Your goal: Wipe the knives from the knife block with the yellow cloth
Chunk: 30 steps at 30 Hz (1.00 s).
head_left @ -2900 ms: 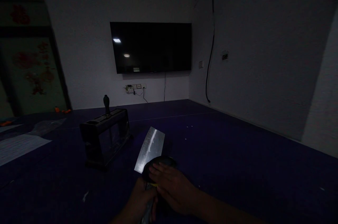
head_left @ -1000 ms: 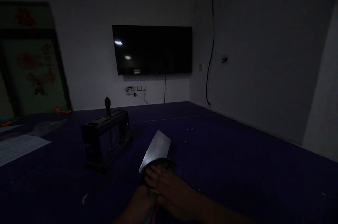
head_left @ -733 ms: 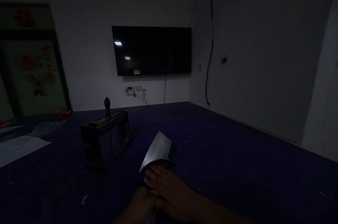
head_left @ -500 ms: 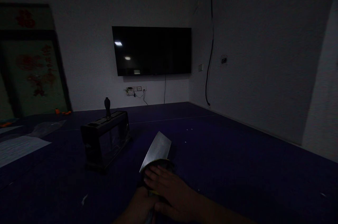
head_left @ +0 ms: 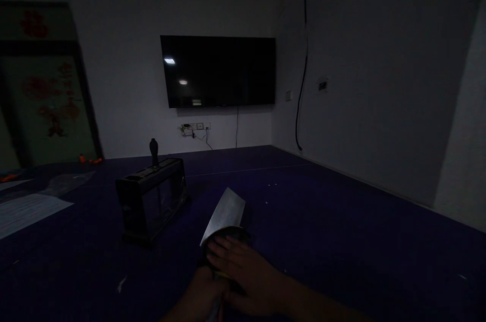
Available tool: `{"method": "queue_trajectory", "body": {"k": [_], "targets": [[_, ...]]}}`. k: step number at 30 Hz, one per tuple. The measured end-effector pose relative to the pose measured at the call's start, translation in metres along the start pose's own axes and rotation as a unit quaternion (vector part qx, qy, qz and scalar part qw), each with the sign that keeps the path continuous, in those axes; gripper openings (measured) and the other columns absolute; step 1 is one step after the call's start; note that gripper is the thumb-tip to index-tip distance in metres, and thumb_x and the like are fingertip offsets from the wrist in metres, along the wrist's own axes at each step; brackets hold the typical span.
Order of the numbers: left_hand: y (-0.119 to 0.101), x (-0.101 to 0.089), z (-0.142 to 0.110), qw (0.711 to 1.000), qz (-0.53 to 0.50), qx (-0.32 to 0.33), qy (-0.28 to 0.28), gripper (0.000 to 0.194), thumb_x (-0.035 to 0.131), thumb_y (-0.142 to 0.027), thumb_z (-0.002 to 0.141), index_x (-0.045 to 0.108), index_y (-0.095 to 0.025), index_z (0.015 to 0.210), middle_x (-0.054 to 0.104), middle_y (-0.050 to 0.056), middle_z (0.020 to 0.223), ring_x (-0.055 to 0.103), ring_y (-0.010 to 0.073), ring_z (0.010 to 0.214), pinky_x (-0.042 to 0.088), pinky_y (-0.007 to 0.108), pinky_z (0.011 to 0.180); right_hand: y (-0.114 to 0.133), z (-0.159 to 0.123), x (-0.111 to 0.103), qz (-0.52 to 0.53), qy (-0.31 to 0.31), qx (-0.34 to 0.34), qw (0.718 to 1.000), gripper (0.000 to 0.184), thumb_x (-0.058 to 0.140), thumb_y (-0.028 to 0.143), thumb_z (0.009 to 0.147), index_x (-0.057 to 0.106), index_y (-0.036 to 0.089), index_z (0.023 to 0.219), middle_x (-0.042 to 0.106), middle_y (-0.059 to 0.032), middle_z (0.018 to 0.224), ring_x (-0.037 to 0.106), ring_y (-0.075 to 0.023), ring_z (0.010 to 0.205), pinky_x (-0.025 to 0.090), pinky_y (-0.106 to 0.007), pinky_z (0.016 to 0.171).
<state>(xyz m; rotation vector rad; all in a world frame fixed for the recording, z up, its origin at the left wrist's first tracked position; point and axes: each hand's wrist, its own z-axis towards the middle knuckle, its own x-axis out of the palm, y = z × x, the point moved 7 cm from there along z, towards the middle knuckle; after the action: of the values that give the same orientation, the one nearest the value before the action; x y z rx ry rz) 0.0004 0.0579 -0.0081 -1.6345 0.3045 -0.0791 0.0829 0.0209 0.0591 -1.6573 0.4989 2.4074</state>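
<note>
A broad, pale metal cleaver blade (head_left: 225, 213) points away from me, low in the middle of the view. Across its near end lies a dark rounded piece (head_left: 239, 231) with a yellowish edge; the dimness hides whether it is cloth. My right hand (head_left: 243, 266) presses on this piece, fingers laid over it. Beneath and to the left, my left hand (head_left: 203, 289) is closed around the near end, where the handle is mostly covered. Ahead and left stands a black knife block (head_left: 142, 185) with see-through sides and one dark knife handle (head_left: 154, 151) sticking up from its top.
The dark blue surface (head_left: 322, 241) reaches to the walls. Printed paper sheets (head_left: 32, 213) and a clear plastic sheet (head_left: 70, 183) lie at left, small orange objects (head_left: 94, 161) behind. White scraps (head_left: 121, 284) are scattered about. A television (head_left: 220, 73) and a hanging black cable (head_left: 304, 74) are farther off.
Almost nothing differs: the view has shifted very slightly, and both hands keep the same hold on the cleaver and the dark piece.
</note>
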Motion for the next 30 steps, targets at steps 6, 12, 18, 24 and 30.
{"method": "queue_trajectory", "body": {"k": [6,12,18,24,30], "targets": [[0.001,0.000,-0.002,1.000,0.020,-0.015,-0.014,0.012,0.047,-0.018,0.053,0.054,-0.014,0.044,0.052,-0.001,0.045,0.045,0.0102,0.045,0.032,0.022,0.048,0.000,0.000,-0.001,-0.007,-0.006,-0.008,1.000,0.071,0.046,0.017,0.074,0.020,0.013,0.139,0.016,-0.0064,0.146,0.006,-0.0177,0.134,0.009,-0.041,0.109],[0.004,-0.001,0.000,0.999,0.038,-0.002,-0.017,0.016,0.051,-0.019,0.059,0.051,-0.017,0.042,0.049,-0.001,0.040,0.049,0.0134,0.048,0.033,0.022,0.049,0.003,-0.001,-0.003,-0.006,-0.002,-0.023,1.000,0.069,0.039,0.010,0.071,0.023,0.014,0.138,0.017,-0.0039,0.146,0.007,-0.0158,0.134,0.009,-0.040,0.110],[0.005,0.002,-0.004,0.998,0.042,-0.035,0.007,0.022,0.050,-0.021,0.062,0.050,-0.019,0.040,0.047,-0.002,0.037,0.050,0.0148,0.046,0.033,0.023,0.048,0.001,0.002,0.004,-0.021,0.014,-0.024,0.999,0.071,0.040,0.008,0.068,0.026,0.013,0.137,0.019,-0.0040,0.145,0.009,-0.0159,0.134,0.011,-0.039,0.110],[0.013,0.003,-0.004,0.996,0.050,-0.076,-0.002,0.022,0.045,-0.020,0.059,0.047,-0.017,0.037,0.045,-0.001,0.033,0.042,0.0122,0.033,0.029,0.024,0.042,-0.005,0.006,0.012,-0.046,0.021,0.000,0.999,0.076,0.041,0.008,0.064,0.024,0.014,0.138,0.017,-0.0029,0.146,0.010,-0.0172,0.134,0.013,-0.040,0.110],[0.006,0.003,-0.001,1.000,-0.011,-0.002,-0.004,0.010,0.050,-0.021,0.057,0.053,-0.015,0.050,0.050,-0.001,0.040,0.049,0.0127,0.039,0.033,0.022,0.042,-0.009,0.007,0.013,-0.057,0.015,0.026,0.998,0.073,0.042,0.011,0.068,0.023,0.015,0.138,0.014,-0.0021,0.147,0.007,-0.0180,0.134,0.011,-0.040,0.110]]}}
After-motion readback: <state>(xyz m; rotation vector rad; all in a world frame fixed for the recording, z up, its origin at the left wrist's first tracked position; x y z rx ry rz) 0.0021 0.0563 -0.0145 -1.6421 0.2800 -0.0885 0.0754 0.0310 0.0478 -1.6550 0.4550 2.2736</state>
